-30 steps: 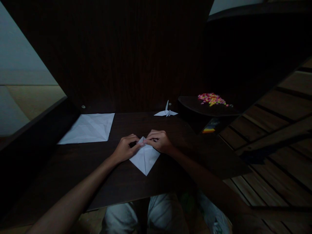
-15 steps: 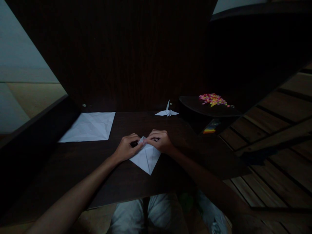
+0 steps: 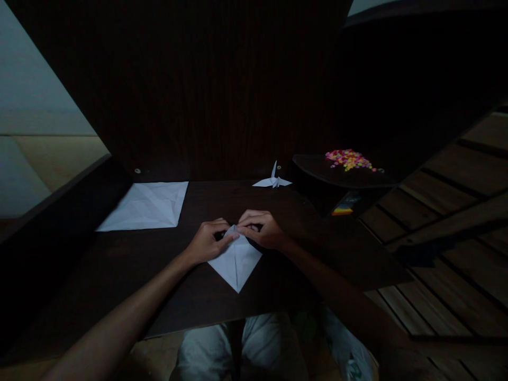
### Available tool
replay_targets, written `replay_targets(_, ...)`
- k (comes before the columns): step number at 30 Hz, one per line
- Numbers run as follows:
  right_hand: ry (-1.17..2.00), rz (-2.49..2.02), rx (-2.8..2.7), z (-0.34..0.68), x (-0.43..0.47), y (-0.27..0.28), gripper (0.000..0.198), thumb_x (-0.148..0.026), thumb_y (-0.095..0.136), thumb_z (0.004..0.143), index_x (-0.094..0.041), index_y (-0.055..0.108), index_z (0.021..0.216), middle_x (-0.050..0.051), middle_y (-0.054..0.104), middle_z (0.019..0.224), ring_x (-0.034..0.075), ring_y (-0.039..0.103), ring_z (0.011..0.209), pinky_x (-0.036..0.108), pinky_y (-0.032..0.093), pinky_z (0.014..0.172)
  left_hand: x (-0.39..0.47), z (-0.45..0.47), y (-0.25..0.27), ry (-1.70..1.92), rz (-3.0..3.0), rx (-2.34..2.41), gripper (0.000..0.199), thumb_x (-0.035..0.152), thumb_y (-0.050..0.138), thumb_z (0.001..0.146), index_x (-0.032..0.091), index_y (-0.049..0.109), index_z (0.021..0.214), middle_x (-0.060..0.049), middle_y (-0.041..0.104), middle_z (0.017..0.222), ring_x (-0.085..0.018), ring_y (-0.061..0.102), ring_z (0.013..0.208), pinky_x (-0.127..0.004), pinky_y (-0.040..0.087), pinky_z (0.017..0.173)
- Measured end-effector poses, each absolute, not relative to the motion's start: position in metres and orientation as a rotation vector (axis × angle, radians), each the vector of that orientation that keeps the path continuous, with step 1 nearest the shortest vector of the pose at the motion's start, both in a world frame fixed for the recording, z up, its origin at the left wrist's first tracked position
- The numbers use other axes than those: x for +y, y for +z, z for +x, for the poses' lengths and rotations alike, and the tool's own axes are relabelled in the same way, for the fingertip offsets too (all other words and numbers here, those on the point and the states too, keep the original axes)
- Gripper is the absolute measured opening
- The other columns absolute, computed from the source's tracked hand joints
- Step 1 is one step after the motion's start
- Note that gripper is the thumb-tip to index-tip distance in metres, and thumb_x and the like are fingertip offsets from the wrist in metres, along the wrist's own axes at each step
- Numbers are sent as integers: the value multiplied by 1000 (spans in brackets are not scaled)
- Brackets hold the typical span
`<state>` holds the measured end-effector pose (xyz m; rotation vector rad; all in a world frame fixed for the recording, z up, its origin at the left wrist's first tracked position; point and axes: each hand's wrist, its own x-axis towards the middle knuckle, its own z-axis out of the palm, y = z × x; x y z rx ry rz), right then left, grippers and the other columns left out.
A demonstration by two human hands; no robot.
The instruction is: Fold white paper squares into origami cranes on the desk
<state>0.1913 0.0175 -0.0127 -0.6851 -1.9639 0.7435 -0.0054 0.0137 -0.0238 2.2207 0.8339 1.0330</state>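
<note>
A folded white sheet of paper [image 3: 237, 264], diamond-shaped with a crease down its middle, lies on the dark table in front of me. My left hand [image 3: 210, 241] grips its upper left edge, the thumb on top and the fingers curled behind. At the top corner, my right hand [image 3: 262, 228] pinches the same paper between thumb and fingers. Both thumbs nearly meet near that upper point. The fingertips beneath the paper are hidden.
A creased white sheet [image 3: 148, 205] lies at the back left. By the back panel stands a folded paper crane [image 3: 273, 182]. On a small shelf [image 3: 317, 168] at the right is a pile of colourful small pieces [image 3: 349, 159]. A low side wall [image 3: 59, 198] bounds the left.
The folded paper has turned slightly, its lower point shifting left and a little toward me. Both hands stay on its upper part, and the right thumb has moved slightly.
</note>
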Motion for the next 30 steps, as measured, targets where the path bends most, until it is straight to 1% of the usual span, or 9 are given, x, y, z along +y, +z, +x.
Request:
replay_targets(4, 718, -695, -1987, 192, 16, -8, 15, -25, 62, 83, -14, 71, 77, 5, 64, 75, 9, 52, 58, 21, 39, 49, 13, -6, -23, 1008, 2228, 840, 23, 32, 60, 85, 13, 68, 73, -4, 61, 69, -14, 55, 66, -26, 44, 63)
replay_targets(10, 690, -676, -2025, 191, 14, -6, 15, -25, 62, 83, -14, 69, 77, 5, 64, 75, 11, 54, 61, 22, 42, 53, 11, -5, -20, 974, 2251, 826, 24, 30, 59, 86, 13, 64, 69, -3, 57, 67, -13, 52, 64, -26, 42, 62)
replay_targets(22, 761, -666, -1957, 190, 15, -8, 17, -27, 66, 80, -13, 70, 71, 5, 65, 71, 10, 55, 58, 22, 40, 50, 11, -5, -20, 943, 2276, 823, 26, 30, 59, 86, 13, 62, 67, -2, 55, 65, -13, 49, 62, -25, 40, 60)
replay_targets(26, 809, -688, -1942, 192, 15, -6, 17, -28, 66, 80, -14, 70, 72, 5, 66, 73, 10, 56, 60, 22, 40, 51, 9, -4, -17, 917, 2264, 814, 24, 31, 59, 86, 13, 65, 71, -3, 58, 68, -13, 50, 64, -26, 42, 63)
replay_targets(30, 876, -667, -1929, 194, 15, -4, 16, -28, 64, 81, -14, 70, 74, 5, 66, 76, 12, 58, 65, 22, 42, 55, 6, -4, -13, 896, 2232, 778, 25, 32, 59, 85, 13, 65, 71, -2, 58, 68, -14, 51, 64, -27, 43, 63)
